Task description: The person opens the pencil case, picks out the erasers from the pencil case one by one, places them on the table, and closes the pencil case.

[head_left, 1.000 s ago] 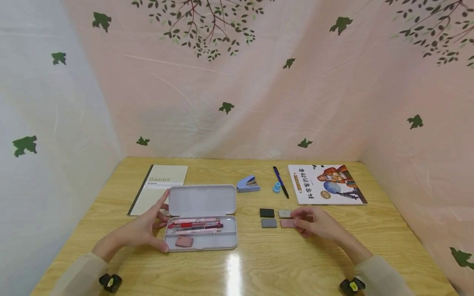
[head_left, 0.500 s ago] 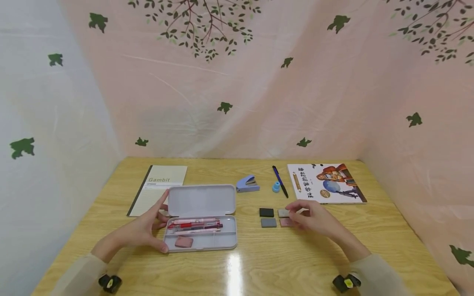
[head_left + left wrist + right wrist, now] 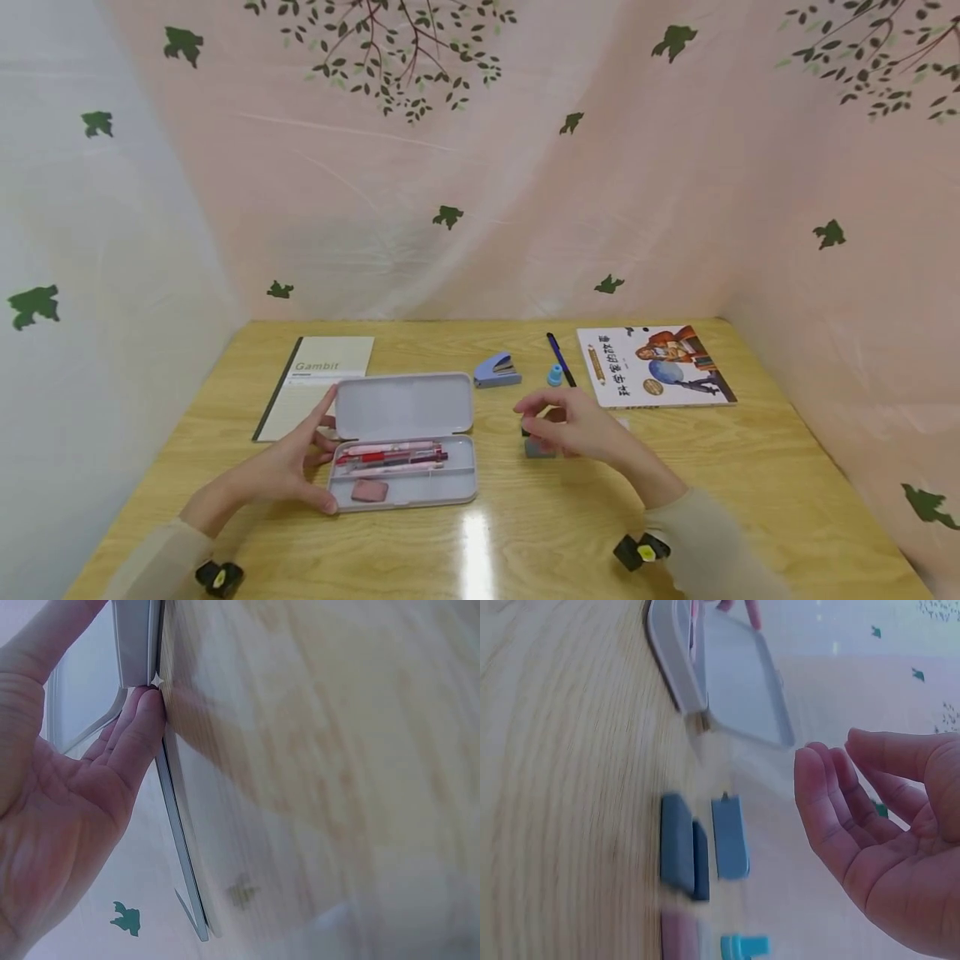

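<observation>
A pale grey pencil case [image 3: 405,407] lies with its lid up, and my left hand [image 3: 288,473] holds its left end, thumb at the front corner, index finger at the lid. In the left wrist view, fingertips meet the case near the hinge. Pens [image 3: 390,456] and a pink eraser [image 3: 370,491] are inside. To the right, my right hand [image 3: 573,423] hovers over several eraser-like blocks with nothing between its loosely bent fingers. A grey block [image 3: 539,449] and a pink one [image 3: 679,937] show partly; a black block [image 3: 700,862] and a whitish one [image 3: 623,423] are mostly hidden.
Behind the blocks are a blue stapler [image 3: 497,372], a small light-blue piece [image 3: 555,376] and a blue-black pen [image 3: 560,358]. An illustrated book [image 3: 656,367] lies at the back right, a notebook [image 3: 330,358] at the back left. Cloth walls surround the table.
My right hand has moved left, from over the whitish and pink blocks to over the black and grey ones. The left hand keeps its place on the case. The head view has shifted slightly.
</observation>
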Available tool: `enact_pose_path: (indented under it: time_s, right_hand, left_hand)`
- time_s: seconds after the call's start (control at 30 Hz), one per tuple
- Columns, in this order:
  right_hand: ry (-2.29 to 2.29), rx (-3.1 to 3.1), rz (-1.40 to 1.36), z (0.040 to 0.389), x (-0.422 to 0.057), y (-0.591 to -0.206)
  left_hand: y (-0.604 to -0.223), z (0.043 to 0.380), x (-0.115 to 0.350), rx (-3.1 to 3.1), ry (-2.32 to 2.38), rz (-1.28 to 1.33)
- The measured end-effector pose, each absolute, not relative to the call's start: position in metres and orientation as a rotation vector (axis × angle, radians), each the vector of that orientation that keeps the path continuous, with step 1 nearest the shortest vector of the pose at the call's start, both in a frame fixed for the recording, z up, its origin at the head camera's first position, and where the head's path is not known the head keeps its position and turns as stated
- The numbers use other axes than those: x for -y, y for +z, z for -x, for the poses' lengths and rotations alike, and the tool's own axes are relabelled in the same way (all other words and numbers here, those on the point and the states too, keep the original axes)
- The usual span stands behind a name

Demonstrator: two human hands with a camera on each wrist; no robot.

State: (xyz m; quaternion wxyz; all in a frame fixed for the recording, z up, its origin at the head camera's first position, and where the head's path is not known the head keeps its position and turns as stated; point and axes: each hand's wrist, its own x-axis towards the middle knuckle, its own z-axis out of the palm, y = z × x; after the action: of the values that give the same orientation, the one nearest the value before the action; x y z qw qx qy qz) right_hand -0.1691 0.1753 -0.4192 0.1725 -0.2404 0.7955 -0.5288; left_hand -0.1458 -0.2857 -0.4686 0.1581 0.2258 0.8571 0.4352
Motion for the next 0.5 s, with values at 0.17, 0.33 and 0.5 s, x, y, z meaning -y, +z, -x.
enact_pose_path:
  time_s: [0.17,0.33,0.5]
  right_hand:
    - [-1.508,-2.181,0.788,0.170,-0.143,-0.415]
    - [-1.498,-2.111,0.832,0.167,-0.113,-0.411]
    - [-1.466,-2.067,0.921,0.164,-0.086,-0.413]
  left_hand:
    - [-0.468,0.144,0.286,-2.448,1.248,-0.649]
    - [-0.470,0.145,0.286,-2.455,1.241,-0.655]
    - [-0.469,0.145,0.286,-2.448,1.253,-0.642]
